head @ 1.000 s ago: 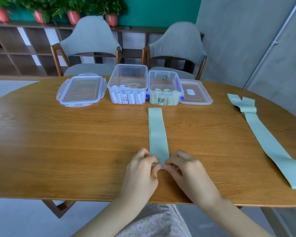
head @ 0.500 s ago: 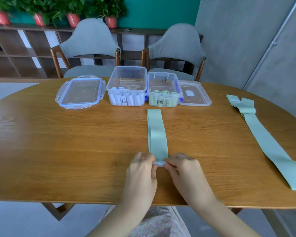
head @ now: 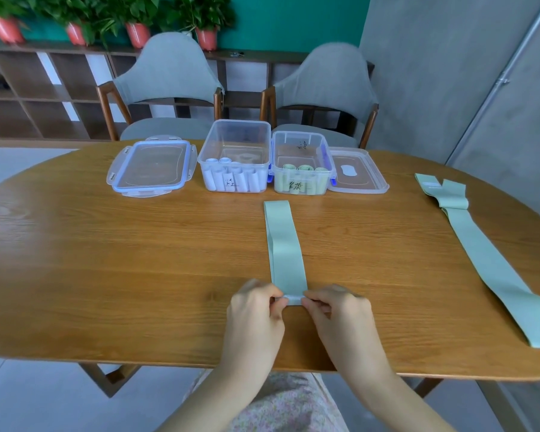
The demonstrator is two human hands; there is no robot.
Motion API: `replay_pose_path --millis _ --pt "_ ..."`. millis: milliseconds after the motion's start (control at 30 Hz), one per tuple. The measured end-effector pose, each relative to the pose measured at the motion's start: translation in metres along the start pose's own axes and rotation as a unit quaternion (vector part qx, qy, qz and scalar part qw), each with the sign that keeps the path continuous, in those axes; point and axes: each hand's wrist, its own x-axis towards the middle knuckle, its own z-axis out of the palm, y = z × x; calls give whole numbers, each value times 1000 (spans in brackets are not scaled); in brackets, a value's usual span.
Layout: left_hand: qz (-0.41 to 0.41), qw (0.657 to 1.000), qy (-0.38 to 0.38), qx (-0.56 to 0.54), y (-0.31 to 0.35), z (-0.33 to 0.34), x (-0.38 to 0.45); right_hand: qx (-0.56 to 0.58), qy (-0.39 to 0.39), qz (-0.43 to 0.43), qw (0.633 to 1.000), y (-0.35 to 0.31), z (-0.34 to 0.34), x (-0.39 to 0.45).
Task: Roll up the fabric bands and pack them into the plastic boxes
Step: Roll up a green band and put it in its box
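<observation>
**Q:** Nearest the viewer, what do the hands hold?

**A:** The left hand and right hand each pinch one side of the near end of the green band, fingers curled on a small turned-over fold at that end. Both hands are equally close to it.

**Q:** How does the band lie relative to them?

**A:** It lies flat on the surface, its long axis running straight away from the hands toward the boxes. Rolling, as judged from this layout, would proceed away from the body along that axis.

**Q:** And beyond?

**A:** A second green band lies unrolled, well apart to the right. At the far edge stand two open plastic boxes: the left box holds white rolls, the right box holds green rolls and sits just beyond the band's far end. A lid lies left of the boxes, another lid to the right.
</observation>
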Motion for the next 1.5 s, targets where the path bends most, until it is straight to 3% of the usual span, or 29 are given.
replay_pose_path --millis 233,400,833,1033,1267,1500 --pt "-10 1000 1 10 3 3 6 -9 -3 0 1000 -2 3 7" --pt "-22 1000 -6 10 7 4 0 38 38 59 997 -3 6 7" --pt "-28 998 -5 47 13 3 5 -42 30 -13 999 -4 12 7" --pt "-57 998 7 34 13 4 7 18 55 61 996 -5 15 10" --pt "-69 997 11 31 10 6 9 33 12 84 996 -9 7 15" --pt "-76 997 5 16 5 4 -1 77 25 129 988 -7 7 5"
